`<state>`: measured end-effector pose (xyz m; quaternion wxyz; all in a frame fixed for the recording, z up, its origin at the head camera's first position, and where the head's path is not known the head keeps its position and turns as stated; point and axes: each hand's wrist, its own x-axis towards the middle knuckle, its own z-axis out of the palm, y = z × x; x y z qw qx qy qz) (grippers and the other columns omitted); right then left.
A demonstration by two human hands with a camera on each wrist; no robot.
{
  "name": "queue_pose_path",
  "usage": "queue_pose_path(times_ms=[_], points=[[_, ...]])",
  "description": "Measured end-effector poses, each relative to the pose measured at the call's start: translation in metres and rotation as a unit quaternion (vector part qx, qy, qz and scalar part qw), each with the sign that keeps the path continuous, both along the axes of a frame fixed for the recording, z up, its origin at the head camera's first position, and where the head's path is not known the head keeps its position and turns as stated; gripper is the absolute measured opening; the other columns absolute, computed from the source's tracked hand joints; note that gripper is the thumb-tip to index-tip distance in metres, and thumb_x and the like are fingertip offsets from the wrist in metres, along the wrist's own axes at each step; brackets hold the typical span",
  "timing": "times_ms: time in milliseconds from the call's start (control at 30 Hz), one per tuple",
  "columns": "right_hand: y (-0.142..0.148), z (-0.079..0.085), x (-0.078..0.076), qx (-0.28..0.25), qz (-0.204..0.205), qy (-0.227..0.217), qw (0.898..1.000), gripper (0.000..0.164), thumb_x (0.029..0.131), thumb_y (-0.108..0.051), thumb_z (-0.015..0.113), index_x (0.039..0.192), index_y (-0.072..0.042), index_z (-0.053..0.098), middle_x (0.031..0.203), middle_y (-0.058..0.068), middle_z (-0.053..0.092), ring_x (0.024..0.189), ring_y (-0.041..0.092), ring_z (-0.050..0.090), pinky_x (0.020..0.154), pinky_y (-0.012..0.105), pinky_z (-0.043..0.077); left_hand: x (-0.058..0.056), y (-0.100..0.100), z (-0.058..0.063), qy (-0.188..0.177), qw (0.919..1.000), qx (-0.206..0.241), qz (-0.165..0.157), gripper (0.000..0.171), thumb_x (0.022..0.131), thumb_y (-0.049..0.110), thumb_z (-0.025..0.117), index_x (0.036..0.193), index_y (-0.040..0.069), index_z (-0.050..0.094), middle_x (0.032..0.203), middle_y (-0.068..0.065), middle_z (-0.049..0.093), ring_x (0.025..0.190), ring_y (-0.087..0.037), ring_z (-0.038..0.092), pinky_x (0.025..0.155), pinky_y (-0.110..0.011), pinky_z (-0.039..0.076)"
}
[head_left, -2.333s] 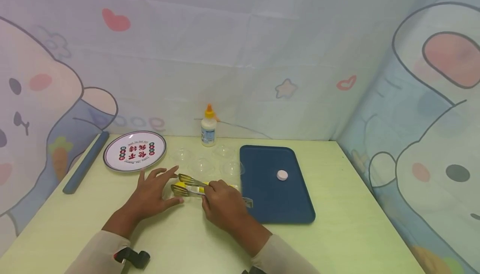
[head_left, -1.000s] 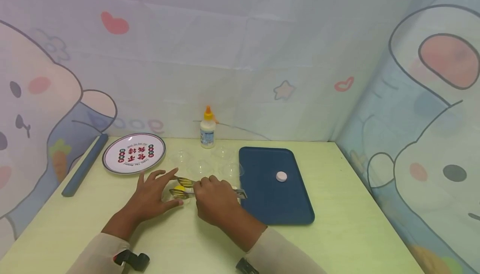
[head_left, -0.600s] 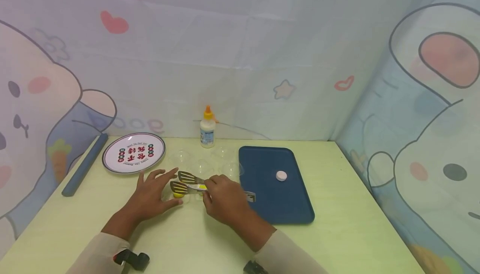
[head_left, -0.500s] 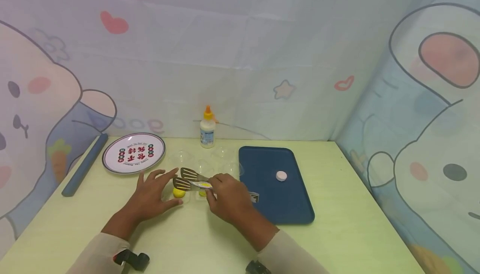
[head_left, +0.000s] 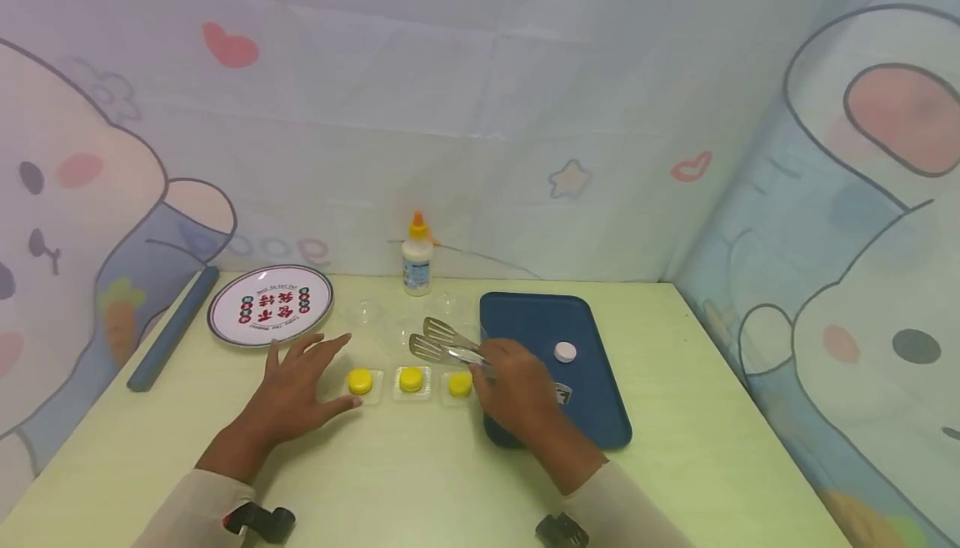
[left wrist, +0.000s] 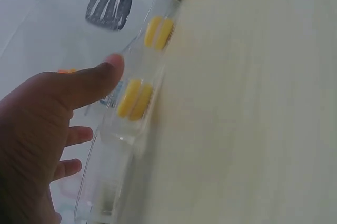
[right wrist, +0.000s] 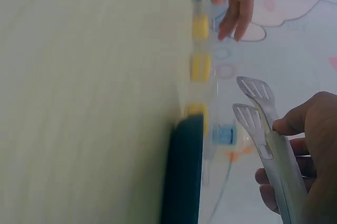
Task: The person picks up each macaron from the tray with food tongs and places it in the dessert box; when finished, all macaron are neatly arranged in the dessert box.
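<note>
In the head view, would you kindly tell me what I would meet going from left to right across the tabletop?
Long blue-grey bar → white dark-rimmed plate with red lettering → left round yellow piece on clear plastic → middle round yellow piece → right round yellow piece → dark blue rectangular tray.

Metal tongs: held in the right hand, slotted tips parted. Three yellow macarons: seated in clear tray, between right hand and left hand.

Silver tongs show by a navy tray bearing a pale pink disc; left of the tray, three yellow macarons and a red-lettered white plate; behind it, pink hearts dot a pale backdrop.
</note>
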<state>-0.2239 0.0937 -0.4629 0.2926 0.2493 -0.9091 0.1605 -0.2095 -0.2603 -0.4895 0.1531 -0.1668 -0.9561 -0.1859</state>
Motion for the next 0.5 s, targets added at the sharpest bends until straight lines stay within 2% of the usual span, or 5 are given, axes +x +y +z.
queue_pose_path(times_ms=[133,367,500], points=[[0.02,0.0,-0.003,-0.019,-0.005,-0.004,1.0,0.021,0.093,-0.016,0.085,0.111,-0.006,0.08,0.111,0.009,0.082,0.103,0.026,0.08,0.082,0.04,0.068,0.005,-0.006,0.002,0.017,0.9998,0.008,0.006,0.092,0.084,0.053,0.09,0.158,0.016,0.052,0.153,-0.018,0.065,0.149,-0.049,0.048,0.116,-0.092,0.018],[0.053,-0.007,-0.005,-0.053,-0.016,-0.006,0.998,0.021,0.09,-0.013,0.086,0.108,-0.003,0.08,0.108,0.012,0.082,0.097,0.029,0.081,0.08,0.045,0.067,0.019,-0.022,-0.001,0.067,0.9971,0.036,0.002,0.09,0.08,0.046,0.094,0.155,0.013,0.056,0.155,-0.016,0.061,0.143,-0.045,0.051,0.113,-0.091,0.023],[0.07,-0.011,-0.007,-0.062,-0.026,-0.014,0.998,0.024,0.089,-0.013,0.088,0.109,-0.002,0.08,0.108,0.014,0.082,0.098,0.033,0.081,0.08,0.049,0.066,0.023,-0.033,-0.005,0.074,0.9952,0.063,0.006,0.092,0.078,0.043,0.096,0.154,0.011,0.056,0.155,-0.018,0.059,0.143,-0.046,0.051,0.111,-0.091,0.024]])
